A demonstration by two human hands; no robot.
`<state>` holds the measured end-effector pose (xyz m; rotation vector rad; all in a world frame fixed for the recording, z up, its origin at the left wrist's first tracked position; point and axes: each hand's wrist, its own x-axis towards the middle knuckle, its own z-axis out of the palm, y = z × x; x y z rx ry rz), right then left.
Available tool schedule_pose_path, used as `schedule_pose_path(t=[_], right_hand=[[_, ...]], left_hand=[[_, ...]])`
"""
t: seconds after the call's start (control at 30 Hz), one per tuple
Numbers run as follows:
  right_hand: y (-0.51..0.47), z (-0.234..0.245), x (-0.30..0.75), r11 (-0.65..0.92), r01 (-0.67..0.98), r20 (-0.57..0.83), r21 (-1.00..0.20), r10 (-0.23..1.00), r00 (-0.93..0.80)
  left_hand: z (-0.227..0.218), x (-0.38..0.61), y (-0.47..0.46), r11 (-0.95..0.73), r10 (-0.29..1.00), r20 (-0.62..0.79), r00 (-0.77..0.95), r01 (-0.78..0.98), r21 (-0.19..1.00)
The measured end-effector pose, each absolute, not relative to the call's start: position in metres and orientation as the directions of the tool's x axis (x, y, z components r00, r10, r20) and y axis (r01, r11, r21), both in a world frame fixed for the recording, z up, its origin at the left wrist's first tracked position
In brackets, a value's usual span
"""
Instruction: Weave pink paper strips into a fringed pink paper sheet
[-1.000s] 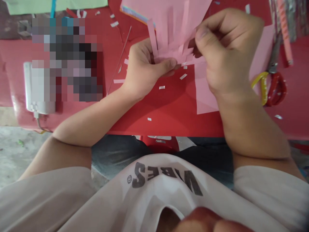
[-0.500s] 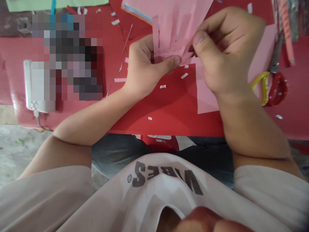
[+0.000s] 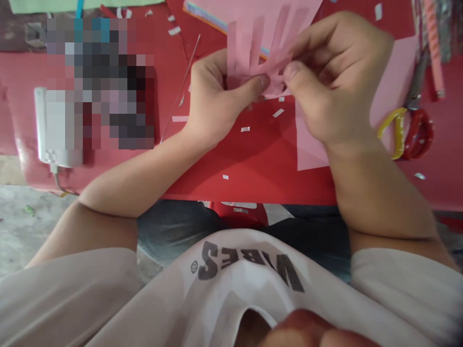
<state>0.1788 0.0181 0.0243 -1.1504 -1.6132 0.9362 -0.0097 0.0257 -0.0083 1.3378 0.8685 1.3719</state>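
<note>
A piece of pink paper (image 3: 237, 55), cut into several strips along its far side, is held above the table between both hands. My left hand (image 3: 220, 99) pinches its near edge, thumb on top and fingers underneath. At its right end, my right hand (image 3: 329, 79) is closed with thumb and fingertips on the paper strips, which bend toward it. The exact grip of the right fingertips is partly hidden. Behind the strips lies a stack of coloured sheets with pink on top (image 3: 213, 8). Another pink sheet (image 3: 313, 144) lies partly under my right wrist.
Scissors (image 3: 403, 132) with yellow and red handles lie to the right on the red table (image 3: 260, 164), beside a pink striped stick (image 3: 434, 48). White paper scraps (image 3: 245, 129) and a thin stick (image 3: 181, 89) lie about. A white device with a cable (image 3: 41, 127) is at left, near a blurred area.
The right hand has shifted slightly left and bent the right-hand strips over. The strips have spread apart, showing the coloured stack's edge between them. My left hand stays almost still.
</note>
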Motion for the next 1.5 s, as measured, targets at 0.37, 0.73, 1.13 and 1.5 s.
schedule_pose_path(t=[0.37,0.73,1.13,1.5], right_hand=[[0.022,0.012,0.173,0.389,0.245,0.358,-0.888,0.920,-0.161],[0.020,0.011,0.169,0.383,0.225,0.360,-0.896,0.923,-0.136],[0.024,0.021,0.176,0.433,0.193,0.429,-0.880,0.901,-0.065],[0.023,0.024,0.176,0.431,0.319,0.436,-0.844,0.898,-0.058]], left_hand=[[-0.008,-0.012,0.026,-0.203,0.967,0.226,0.120,-0.178,0.963],[-0.011,-0.011,0.025,-0.169,0.973,0.199,0.116,-0.231,0.958],[-0.002,-0.011,0.019,-0.022,0.979,0.075,0.192,-0.261,0.965],[-0.002,-0.010,0.018,-0.055,0.975,0.110,0.194,-0.270,0.961]])
